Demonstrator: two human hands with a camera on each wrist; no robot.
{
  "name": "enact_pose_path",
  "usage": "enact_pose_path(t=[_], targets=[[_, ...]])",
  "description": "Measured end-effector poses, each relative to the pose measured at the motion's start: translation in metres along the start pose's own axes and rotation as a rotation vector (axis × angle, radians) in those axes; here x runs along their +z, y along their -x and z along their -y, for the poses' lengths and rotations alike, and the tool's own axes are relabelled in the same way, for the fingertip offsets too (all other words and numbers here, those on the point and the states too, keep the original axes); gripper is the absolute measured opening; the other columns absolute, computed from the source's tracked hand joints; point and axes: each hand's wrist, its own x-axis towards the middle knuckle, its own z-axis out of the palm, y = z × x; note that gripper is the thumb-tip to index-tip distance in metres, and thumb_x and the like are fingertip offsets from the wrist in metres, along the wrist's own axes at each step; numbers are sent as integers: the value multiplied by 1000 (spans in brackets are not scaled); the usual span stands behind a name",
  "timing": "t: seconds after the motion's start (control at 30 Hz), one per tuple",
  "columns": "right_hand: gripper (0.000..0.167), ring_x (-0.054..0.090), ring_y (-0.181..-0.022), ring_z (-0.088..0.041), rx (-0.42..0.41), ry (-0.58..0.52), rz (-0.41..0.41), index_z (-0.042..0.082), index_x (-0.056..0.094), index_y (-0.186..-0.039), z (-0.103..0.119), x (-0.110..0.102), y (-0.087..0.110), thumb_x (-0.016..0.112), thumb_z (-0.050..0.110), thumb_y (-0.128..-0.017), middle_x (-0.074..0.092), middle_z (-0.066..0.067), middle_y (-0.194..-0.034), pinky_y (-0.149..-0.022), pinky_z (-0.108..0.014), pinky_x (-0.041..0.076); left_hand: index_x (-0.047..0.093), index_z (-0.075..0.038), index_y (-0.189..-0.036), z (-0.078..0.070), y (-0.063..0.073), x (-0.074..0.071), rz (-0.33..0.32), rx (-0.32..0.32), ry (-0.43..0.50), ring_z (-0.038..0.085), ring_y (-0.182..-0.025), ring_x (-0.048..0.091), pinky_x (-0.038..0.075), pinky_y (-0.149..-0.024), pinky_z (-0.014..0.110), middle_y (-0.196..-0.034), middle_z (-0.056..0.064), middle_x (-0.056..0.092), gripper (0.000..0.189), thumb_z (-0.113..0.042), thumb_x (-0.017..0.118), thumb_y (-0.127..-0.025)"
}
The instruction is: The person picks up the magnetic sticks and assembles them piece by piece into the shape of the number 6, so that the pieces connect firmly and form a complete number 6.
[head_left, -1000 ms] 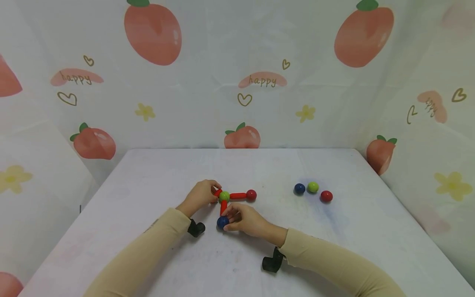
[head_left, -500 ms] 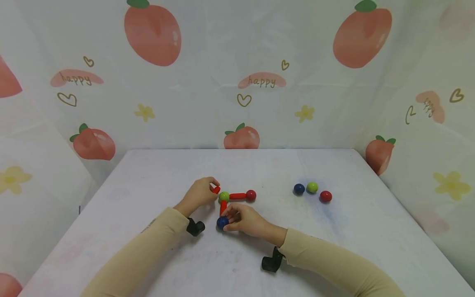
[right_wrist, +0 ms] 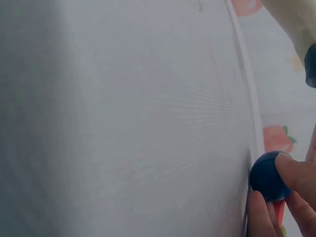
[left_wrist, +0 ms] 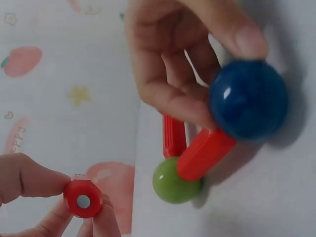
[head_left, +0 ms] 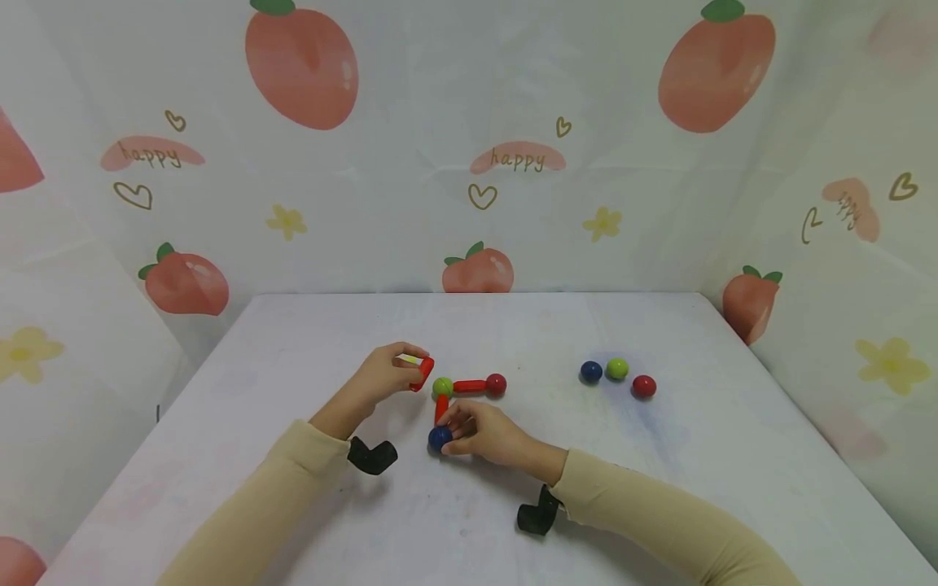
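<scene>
My left hand pinches a red magnetic rod above the table. The rod's round silver end faces the left wrist camera. A bit of yellow-green shows between those fingers in the head view; its kind is unclear. My right hand holds a blue ball with thumb and fingers, low at the table. From the blue ball a red rod runs to a green ball. Another red rod links the green ball to a red ball. The left hand's rod is apart from this joined piece.
On the right of the white table lie a loose blue ball, a green ball and a red ball. A fruit-printed cloth hangs behind. Black wrist devices sit below the cuffs.
My left hand has drawn the red rod away from the green ball, leftward and up, and tilted it. The right hand stays on the blue ball, and the joined piece has not moved.
</scene>
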Motion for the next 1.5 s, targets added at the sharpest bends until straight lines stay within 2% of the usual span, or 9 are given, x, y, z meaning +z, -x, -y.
enact_pose_path(t=[0.23,0.33,0.4,0.53,0.67,0.9,1.1,1.27,1.5], targets=[[29,60,-85,-12,-7,5,3,11,62,-102,-2,0,-1,76,13,-77,62,-4,-96,-81,-27,53,53,-7,-127,10,12,1,109,-58,205,22,-103,54,52,-87,27,-129,17,50,40,-11,55,-87],[29,60,-85,-12,-10,3,7,11,61,-102,-2,0,-1,76,13,-77,62,-4,-96,-81,-25,53,54,-4,-126,15,17,6,112,-80,244,20,-100,55,52,-83,24,-127,17,51,39,-9,55,-87],[29,60,-85,-11,-10,-3,10,11,61,-102,-1,0,-1,75,12,-77,62,-4,-96,-80,-25,52,55,-4,-124,18,20,10,89,-88,242,18,-95,56,53,-79,23,-120,16,54,38,-9,56,-86],[29,59,-85,-11,-14,-9,11,10,61,-102,-1,0,-1,75,12,-77,62,-4,-96,-80,-24,52,57,-3,-119,25,26,16,48,-97,201,15,-83,56,51,-73,23,-102,10,61,36,-9,59,-84],[29,60,-86,-12,-25,-9,12,10,61,-102,-1,0,-1,75,11,-77,63,-4,-97,-80,-24,52,60,-7,-112,32,32,20,23,-145,96,14,-75,56,49,-68,24,-88,5,63,31,-12,61,-82],[28,61,-88,-12,-36,-1,6,11,61,-101,-2,1,0,75,10,-77,63,-4,-98,-80,-23,52,62,-11,-106,40,45,24,64,-213,-44,14,-70,56,45,-63,25,-78,3,63,27,-16,67,-80],[28,60,-88,-12,-35,-1,5,11,61,-102,-3,0,-1,75,11,-77,63,-4,-98,-81,-23,52,63,-7,-106,39,59,24,150,-172,-69,13,-69,55,43,-64,24,-74,0,64,29,-15,69,-79],[28,61,-87,-12,-28,-15,9,11,61,-101,-3,0,-1,75,11,-78,63,-5,-98,-81,-24,52,65,-5,-102,38,67,24,180,-139,-88,12,-69,54,44,-64,24,-73,-1,62,25,-16,68,-80],[25,61,-86,-12,-17,-1,-1,13,61,-101,-2,1,-1,74,13,-79,63,-4,-97,-80,-25,51,65,-3,-99,41,70,30,218,-121,-65,11,-67,54,47,-63,23,-71,-3,61,23,-15,68,-80]])
